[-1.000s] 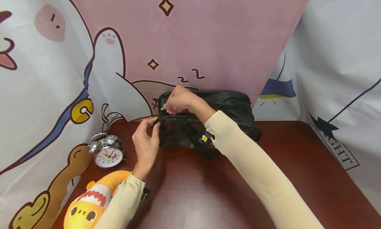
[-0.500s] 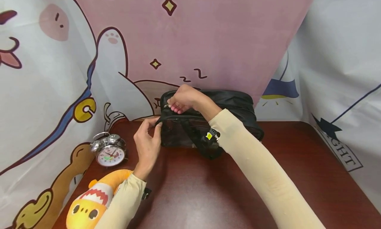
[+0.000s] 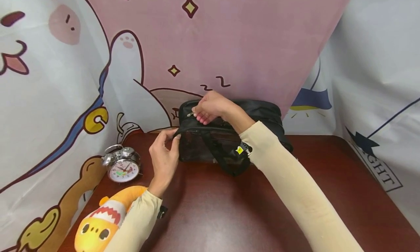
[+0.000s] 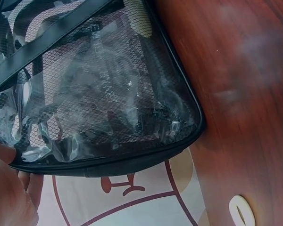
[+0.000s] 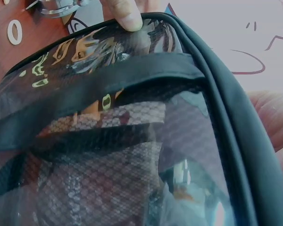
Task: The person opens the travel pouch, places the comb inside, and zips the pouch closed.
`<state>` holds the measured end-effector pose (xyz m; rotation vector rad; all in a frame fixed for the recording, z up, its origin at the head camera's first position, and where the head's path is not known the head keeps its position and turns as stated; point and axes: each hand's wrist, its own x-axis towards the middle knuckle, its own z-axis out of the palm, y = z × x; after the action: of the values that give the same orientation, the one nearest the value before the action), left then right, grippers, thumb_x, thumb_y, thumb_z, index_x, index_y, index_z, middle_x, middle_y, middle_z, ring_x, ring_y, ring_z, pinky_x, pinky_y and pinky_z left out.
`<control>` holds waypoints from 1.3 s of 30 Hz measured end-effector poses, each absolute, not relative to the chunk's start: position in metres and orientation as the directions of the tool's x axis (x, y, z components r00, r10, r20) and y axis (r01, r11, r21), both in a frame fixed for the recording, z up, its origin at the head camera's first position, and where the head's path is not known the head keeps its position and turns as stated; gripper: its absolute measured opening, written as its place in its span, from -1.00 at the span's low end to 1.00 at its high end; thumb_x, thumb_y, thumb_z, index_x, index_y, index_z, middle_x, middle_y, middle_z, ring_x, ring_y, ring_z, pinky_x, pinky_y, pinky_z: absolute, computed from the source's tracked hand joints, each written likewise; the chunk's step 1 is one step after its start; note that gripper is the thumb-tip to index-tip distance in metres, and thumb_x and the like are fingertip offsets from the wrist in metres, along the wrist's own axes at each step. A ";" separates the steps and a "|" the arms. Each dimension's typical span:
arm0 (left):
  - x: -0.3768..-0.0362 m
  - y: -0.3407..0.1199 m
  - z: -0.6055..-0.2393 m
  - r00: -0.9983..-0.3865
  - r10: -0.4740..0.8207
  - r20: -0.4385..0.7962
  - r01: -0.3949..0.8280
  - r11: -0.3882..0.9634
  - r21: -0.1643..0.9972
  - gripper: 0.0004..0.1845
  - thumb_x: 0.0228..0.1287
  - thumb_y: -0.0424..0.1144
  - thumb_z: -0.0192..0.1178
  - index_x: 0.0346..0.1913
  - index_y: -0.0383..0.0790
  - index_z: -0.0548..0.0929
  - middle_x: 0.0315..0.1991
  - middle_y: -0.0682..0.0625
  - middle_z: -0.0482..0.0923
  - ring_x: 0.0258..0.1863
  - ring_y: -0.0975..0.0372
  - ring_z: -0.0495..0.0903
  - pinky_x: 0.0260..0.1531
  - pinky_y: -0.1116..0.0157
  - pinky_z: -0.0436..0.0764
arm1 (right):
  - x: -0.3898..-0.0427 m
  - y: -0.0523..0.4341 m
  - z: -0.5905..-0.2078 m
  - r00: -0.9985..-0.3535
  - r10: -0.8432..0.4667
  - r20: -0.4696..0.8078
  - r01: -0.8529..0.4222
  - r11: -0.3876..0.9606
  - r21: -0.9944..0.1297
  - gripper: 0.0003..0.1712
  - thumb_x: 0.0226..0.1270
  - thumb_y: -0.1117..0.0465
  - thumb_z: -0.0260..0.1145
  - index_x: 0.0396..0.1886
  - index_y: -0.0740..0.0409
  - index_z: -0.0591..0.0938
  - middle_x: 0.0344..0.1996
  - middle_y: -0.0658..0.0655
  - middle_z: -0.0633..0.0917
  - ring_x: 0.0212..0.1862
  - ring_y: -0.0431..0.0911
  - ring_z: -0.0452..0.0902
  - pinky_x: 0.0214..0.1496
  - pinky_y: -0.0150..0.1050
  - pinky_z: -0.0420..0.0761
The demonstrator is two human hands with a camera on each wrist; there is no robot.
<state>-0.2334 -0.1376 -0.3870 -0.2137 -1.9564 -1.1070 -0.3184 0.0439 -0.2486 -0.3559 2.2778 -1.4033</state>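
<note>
Black bag [image 3: 229, 135] is the landmark, at back of tabletop [image 3: 295, 208] against the cloth backdrop. Well left of it: round chrome alarm clock [image 3: 123, 167], soft orange plush toy [image 3: 101, 223]. Left hand [image 3: 164, 157] pinches bag's left corner; right hand [image 3: 211, 108] pinches zip pull [image 3: 190, 114] near left end. Zipping looks barely begun, most left. Bag: nylon top, mesh w/ clear plastic front.

Cut off by the lower edge of the head view: plush toy [image 3: 101, 223] and both sleeves. Hidden behind the right hand [image 3: 211, 107]: part of the black bag [image 3: 262, 115] top. Too small to read: zipper pull [image 3: 190, 114] and clock [image 3: 123, 166] face.
</note>
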 end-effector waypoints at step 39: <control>-0.236 -0.142 -0.379 -0.662 -0.196 0.724 0.500 0.604 0.621 -0.89 0.25 -0.21 0.28 -0.18 -0.03 0.70 -0.28 0.16 0.72 -0.24 0.39 0.67 -0.20 0.38 0.59 | -0.311 0.077 -0.236 -0.883 -0.455 -0.120 -0.130 0.481 -0.867 -0.77 0.34 0.21 0.25 -0.37 0.34 0.66 -0.60 0.11 0.61 -0.58 -0.13 0.55 -0.38 -0.19 0.70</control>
<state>-0.2355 -0.1424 -0.3794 -0.2404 -2.0268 -1.1003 -0.3105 0.0771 -0.2357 -0.4924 2.3981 -1.3610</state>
